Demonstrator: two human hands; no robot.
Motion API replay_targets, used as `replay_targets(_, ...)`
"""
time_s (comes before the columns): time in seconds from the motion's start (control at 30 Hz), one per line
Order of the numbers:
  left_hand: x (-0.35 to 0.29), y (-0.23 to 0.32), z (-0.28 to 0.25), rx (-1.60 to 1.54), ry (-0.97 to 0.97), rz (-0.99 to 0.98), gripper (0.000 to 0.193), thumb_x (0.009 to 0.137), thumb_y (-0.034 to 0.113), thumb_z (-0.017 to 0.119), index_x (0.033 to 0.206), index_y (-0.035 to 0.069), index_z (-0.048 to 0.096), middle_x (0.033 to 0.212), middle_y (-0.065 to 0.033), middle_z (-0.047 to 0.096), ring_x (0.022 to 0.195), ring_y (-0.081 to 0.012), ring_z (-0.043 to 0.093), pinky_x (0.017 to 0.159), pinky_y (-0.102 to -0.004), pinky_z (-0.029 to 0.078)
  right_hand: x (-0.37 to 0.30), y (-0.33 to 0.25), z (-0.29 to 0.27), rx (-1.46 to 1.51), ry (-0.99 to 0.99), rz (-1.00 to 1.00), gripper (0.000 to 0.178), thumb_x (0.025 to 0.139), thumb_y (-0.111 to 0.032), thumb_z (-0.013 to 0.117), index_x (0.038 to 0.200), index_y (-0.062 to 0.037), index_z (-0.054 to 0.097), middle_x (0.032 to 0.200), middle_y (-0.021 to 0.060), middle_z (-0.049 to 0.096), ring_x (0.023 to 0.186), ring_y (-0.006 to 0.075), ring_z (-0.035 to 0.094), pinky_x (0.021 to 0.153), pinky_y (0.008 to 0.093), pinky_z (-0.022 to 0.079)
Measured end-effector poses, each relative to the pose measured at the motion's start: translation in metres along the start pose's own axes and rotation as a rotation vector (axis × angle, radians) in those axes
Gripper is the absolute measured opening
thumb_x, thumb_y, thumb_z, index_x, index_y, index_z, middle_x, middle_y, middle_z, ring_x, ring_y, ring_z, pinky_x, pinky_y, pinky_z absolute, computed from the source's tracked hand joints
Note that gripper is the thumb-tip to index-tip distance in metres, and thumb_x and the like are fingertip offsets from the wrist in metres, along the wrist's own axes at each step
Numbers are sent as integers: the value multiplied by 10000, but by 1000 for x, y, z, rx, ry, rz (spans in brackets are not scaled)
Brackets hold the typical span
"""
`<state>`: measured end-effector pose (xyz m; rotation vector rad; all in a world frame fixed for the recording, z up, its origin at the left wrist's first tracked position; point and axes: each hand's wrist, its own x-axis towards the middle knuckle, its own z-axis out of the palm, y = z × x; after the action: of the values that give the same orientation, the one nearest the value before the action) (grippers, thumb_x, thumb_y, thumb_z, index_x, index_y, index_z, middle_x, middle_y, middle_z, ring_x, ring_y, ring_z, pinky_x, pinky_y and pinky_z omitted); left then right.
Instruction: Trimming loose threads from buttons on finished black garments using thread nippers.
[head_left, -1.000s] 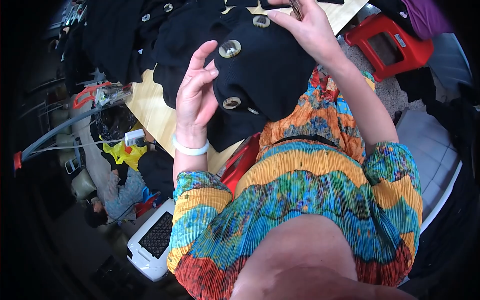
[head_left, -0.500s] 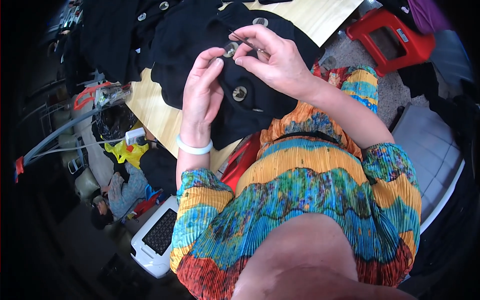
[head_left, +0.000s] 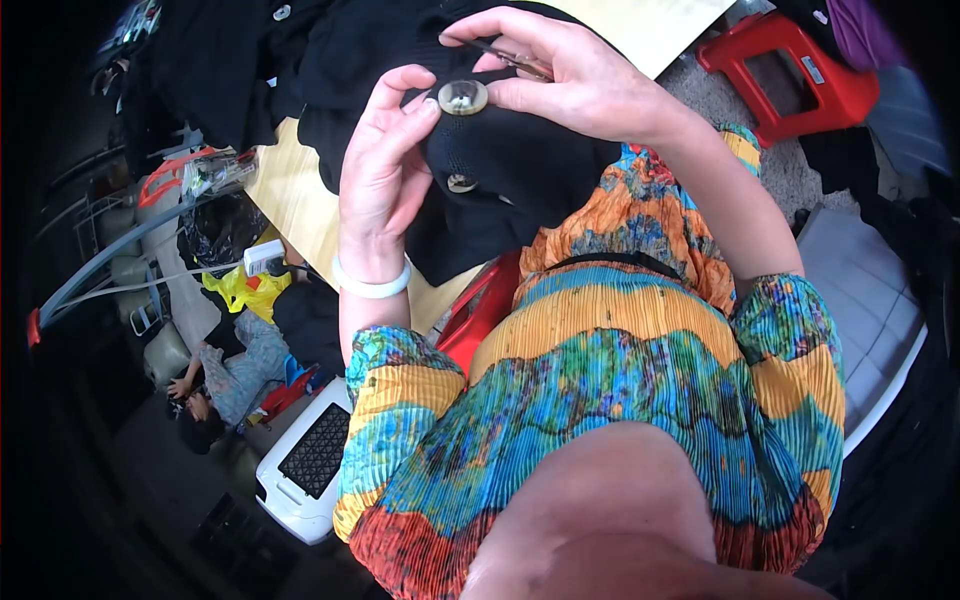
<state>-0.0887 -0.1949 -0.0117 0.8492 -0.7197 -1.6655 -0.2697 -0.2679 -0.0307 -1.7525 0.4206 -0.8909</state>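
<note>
Step in hand: apparently work on a button (head_left: pixel 463 97). Right hand (head_left: pixel 590 85) grips a tool (head_left: pixel 526 65); left hand (head_left: pixel 385 170), at the button's rim, grip indeterminable. Next move likely requires garment (head_left: pixel 530 155) steady.

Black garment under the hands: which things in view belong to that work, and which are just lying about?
Seemingly in use:
black garment
button by the left hand
slim tool in the right hand

Apparently lying about:
red stool
yellow bag
white box with dark grille
</note>
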Motion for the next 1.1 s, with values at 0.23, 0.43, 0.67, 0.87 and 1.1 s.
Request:
replay_targets(0.23, -13, -24, 9, 861, 372, 529, 103, 833, 5, 486, 906, -13, 557, 1007, -87, 539, 893, -126, 520, 789, -214, 397, -7, -6, 9, 452, 172, 370, 300, 765, -128, 625, 1028, -41, 509, 684, -34, 495, 499, -7, 380, 401, 145, 267)
replay_targets(0.43, -19, -39, 27, 1129, 497, 567, 260, 701, 67, 671, 934, -7, 583, 958, -95, 529, 865, -179, 527, 760, -261, 417, -10, -3, 12, 524, 216, 401, 292, 761, -130, 628, 1012, -34, 516, 701, -30, 516, 518, 2, 404, 421, 152, 292)
replay_targets(0.67, -2, -26, 25, 1147, 486, 679, 176, 702, 1, 661, 871, -15, 615, 792, -73, 584, 684, -143, 562, 620, -231, 446, 2, -7, 6, 341, 220, 380, 289, 753, -123, 631, 1005, -34, 522, 760, -9, 530, 696, 50, 482, 662, 192, 398)
replay_targets(0.87, -4, -18, 25, 1263, 409, 782, 87, 698, 4, 635, 783, 4, 618, 734, -99, 587, 671, -229, 556, 588, -297, 446, 6, -17, 3, 328, 213, 479, 284, 750, -60, 610, 1016, -21, 517, 771, -23, 519, 713, 39, 493, 675, 182, 412)
replay_targets(1.1, -19, -23, 27, 1197, 474, 679, 60, 726, -11, 610, 784, -29, 613, 715, -88, 588, 642, -163, 568, 576, -237, 439, -5, -21, 7, 368, 118, 520, 263, 762, -56, 605, 1003, -42, 502, 740, -47, 514, 606, -1, 424, 541, 154, 340)
